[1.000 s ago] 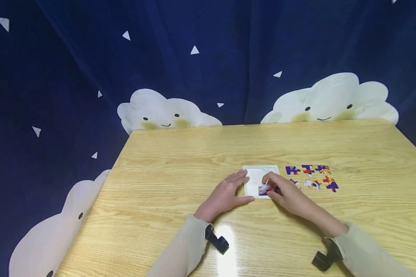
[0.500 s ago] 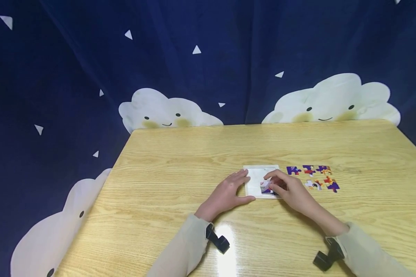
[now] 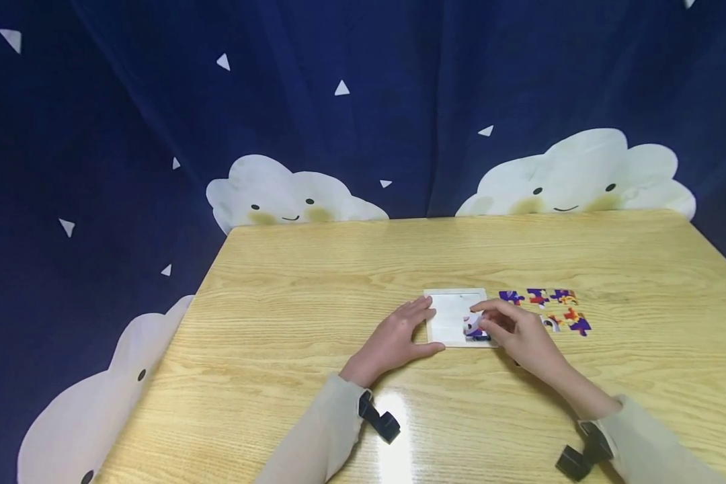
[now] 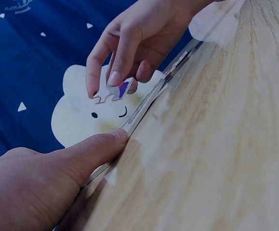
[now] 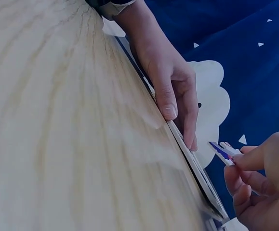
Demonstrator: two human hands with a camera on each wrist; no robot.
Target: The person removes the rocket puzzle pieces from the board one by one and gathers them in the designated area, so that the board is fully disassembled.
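A white rectangular puzzle tray (image 3: 454, 292) lies on the table in the head view. My left hand (image 3: 393, 339) rests at its left side, thumb at the near corner and extended fingers on the far part of that edge. Above the tray's right part, my right hand (image 3: 529, 339) pinches a purple and white jigsaw piece (image 3: 473, 325) between thumb and fingertips. The left wrist view shows this jigsaw piece (image 4: 123, 89) raised clear of the tray. In the right wrist view the left thumb presses the tray's edge, and the jigsaw piece (image 5: 221, 153) is seen nearly edge-on.
Several loose jigsaw pieces (image 3: 537, 296) lie in two rows right of the tray, the lower row partly hidden by my right hand. The wooden table (image 3: 302, 282) reaches a dark blue curtain (image 3: 302, 101) printed with clouds and triangles.
My right hand has moved to the right with the jigsaw piece, which was lower and further left over the tray a second ago. My left hand has stayed at the tray's left side.
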